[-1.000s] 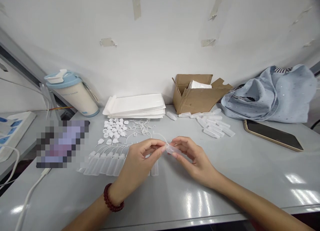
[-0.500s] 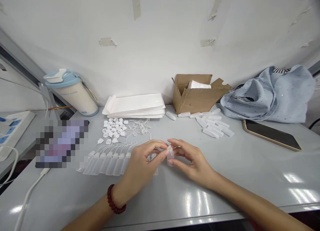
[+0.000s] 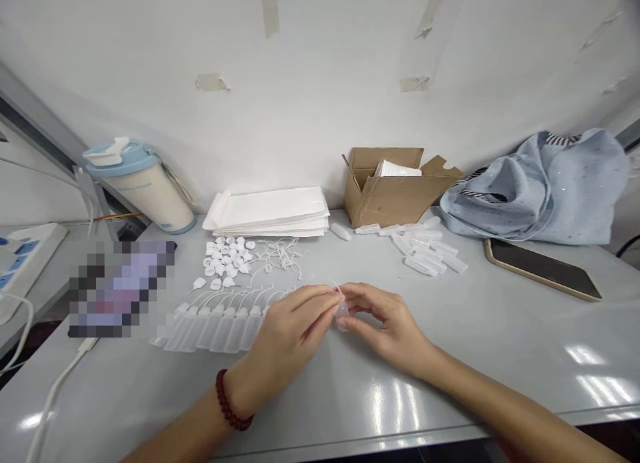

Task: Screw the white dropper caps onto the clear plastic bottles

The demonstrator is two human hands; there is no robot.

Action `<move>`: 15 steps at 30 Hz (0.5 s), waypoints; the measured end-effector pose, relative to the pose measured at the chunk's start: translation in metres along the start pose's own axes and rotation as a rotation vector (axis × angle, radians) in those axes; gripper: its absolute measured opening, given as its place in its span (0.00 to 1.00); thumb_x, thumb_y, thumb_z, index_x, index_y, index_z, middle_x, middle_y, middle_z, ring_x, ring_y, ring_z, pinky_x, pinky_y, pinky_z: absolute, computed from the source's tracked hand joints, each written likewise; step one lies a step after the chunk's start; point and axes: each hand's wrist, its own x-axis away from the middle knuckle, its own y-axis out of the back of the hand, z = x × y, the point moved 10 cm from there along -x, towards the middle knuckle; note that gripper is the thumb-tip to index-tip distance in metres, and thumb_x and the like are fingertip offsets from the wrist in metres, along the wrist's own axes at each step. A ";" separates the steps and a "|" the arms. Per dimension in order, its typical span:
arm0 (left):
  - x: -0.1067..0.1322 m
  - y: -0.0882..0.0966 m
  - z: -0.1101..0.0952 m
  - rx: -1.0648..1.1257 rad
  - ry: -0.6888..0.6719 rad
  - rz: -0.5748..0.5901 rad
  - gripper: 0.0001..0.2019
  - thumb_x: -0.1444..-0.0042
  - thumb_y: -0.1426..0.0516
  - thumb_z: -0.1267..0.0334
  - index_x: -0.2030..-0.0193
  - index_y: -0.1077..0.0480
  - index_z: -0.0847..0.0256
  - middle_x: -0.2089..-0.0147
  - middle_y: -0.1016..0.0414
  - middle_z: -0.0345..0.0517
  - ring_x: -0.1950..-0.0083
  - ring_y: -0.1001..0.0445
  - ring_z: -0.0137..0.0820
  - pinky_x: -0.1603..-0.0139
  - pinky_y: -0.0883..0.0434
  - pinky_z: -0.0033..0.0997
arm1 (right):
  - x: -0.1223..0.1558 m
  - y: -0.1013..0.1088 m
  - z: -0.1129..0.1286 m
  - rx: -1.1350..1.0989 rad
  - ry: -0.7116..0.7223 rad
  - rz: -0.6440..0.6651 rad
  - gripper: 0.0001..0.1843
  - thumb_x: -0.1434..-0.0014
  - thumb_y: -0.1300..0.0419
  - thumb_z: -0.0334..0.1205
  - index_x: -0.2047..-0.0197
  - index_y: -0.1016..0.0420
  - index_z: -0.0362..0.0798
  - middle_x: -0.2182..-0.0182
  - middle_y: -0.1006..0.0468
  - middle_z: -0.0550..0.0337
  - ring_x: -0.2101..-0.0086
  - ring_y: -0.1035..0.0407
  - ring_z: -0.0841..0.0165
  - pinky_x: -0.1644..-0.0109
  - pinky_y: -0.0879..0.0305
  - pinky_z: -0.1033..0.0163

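A small translucent squeeze bottle (image 3: 343,315) stands between my hands, just above or on the table. My right hand (image 3: 387,319) is closed round its side, thumb in front. My left hand (image 3: 295,323) pinches at the bottle's top, where a thin white strap (image 3: 337,284) sticks up from the fingertips; the neck is hidden. Left of my hands lies a row of similar bottles (image 3: 225,331) with curved straps, partly covered by my left hand. Behind them are a pile of white pointed nozzle caps (image 3: 227,255) and a tangle of loose white straps (image 3: 283,255).
Loose bottles (image 3: 425,249) lie before an open cardboard box (image 3: 400,199). White envelopes (image 3: 270,209) are stacked by the wall. A tumbler (image 3: 145,189) and a pixelated object (image 3: 125,286) stand left; a phone (image 3: 545,269) and blue cloth bag (image 3: 540,189) lie right.
My left fingers have closed in over the bottle's top, and a thin strap now shows above them. My right hand keeps its hold on the bottle.
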 end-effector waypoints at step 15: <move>0.001 -0.010 -0.003 -0.123 -0.012 0.124 0.16 0.39 0.47 0.69 0.44 0.38 0.61 0.50 0.29 0.53 0.49 0.29 0.36 0.50 0.26 0.37 | -0.003 -0.013 -0.017 -0.522 -0.275 0.140 0.15 0.40 0.40 0.41 0.50 0.26 0.50 0.59 0.19 0.55 0.58 0.24 0.65 0.50 0.30 0.56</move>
